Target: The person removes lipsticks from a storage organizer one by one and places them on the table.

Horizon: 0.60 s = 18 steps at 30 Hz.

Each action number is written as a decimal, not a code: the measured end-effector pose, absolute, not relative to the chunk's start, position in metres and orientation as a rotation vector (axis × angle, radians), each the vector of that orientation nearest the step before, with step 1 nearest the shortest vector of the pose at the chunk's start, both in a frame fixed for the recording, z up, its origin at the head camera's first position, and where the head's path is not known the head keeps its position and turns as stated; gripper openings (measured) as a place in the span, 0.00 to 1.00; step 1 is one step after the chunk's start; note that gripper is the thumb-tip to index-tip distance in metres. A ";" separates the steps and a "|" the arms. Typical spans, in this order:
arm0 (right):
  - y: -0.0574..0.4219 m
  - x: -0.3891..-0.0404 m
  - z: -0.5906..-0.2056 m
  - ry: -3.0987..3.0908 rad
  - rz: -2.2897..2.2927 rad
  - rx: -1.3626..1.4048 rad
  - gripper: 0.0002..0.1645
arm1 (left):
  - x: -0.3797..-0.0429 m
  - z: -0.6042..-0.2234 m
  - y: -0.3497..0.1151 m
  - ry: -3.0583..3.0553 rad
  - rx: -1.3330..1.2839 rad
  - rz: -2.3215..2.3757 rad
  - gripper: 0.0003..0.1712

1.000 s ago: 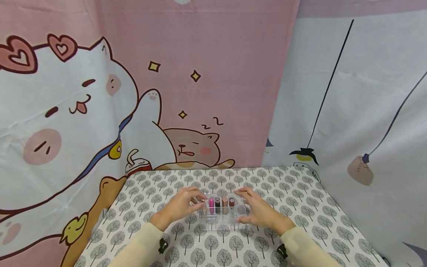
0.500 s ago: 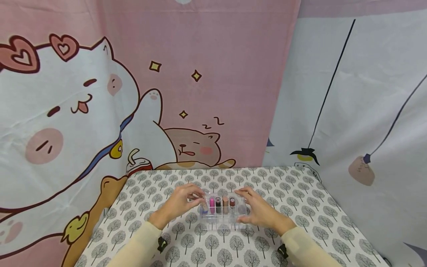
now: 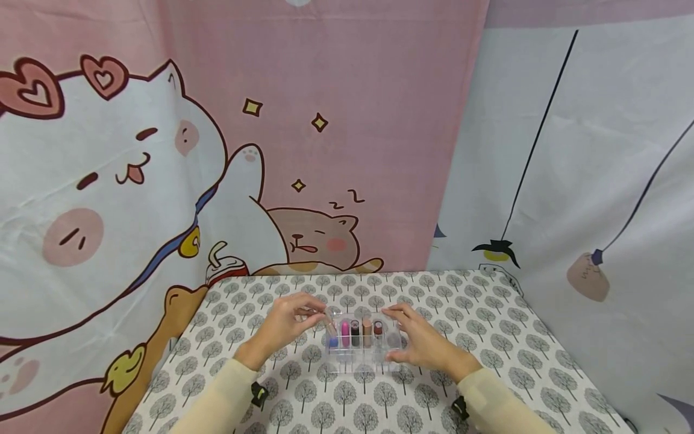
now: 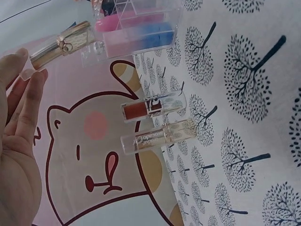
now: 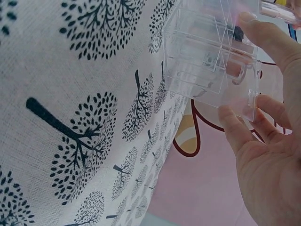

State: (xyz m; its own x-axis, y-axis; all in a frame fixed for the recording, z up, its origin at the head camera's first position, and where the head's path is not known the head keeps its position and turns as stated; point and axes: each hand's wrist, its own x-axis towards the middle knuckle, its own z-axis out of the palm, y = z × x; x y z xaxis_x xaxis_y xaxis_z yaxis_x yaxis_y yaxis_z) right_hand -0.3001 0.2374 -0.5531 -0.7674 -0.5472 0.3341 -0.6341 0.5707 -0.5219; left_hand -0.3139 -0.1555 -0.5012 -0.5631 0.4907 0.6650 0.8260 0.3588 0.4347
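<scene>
My left hand [image 3: 282, 325] pinches one end of a slim clear-and-gold lipstick tube [image 4: 66, 46] at its fingertips. The tube tilts above the left end of a clear plastic organizer [image 3: 352, 361]. In the left wrist view, a pink-and-blue tube [image 4: 141, 40] stands in the organizer's end slot beside a magenta tube [image 4: 106, 22]. Dark, brown and deep-red lipsticks [image 3: 367, 333] fill slots further right. My right hand [image 3: 423, 343] holds the organizer's right side, thumb [image 5: 268, 35] at one edge and fingers [image 5: 230, 125] at another.
Two clear lip tubes, one with red colour [image 4: 136, 111] and one pale gold [image 4: 160, 136], stand on the tree-print tablecloth [image 3: 303, 392]; the left hand hides them in the head view. A cartoon-print curtain [image 3: 379, 150] hangs behind the table.
My left hand has shifted left and slightly up from the organizer's left end, with the lipstick tube in its fingertips. The blue-ended tube there now shows. The right hand stays put.
</scene>
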 end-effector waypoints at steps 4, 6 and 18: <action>0.231 -0.291 -0.539 -2.738 0.935 0.929 0.65 | -0.315 -0.499 -0.159 -2.146 -1.145 -1.074 0.14; 0.230 -0.290 -0.537 -2.776 0.915 0.899 0.65 | -0.316 -0.498 -0.161 -2.133 -1.141 -1.106 0.14; 0.228 -0.290 -0.537 -2.815 0.889 0.868 0.66 | -0.320 -0.493 -0.179 -2.069 -1.058 -1.061 0.17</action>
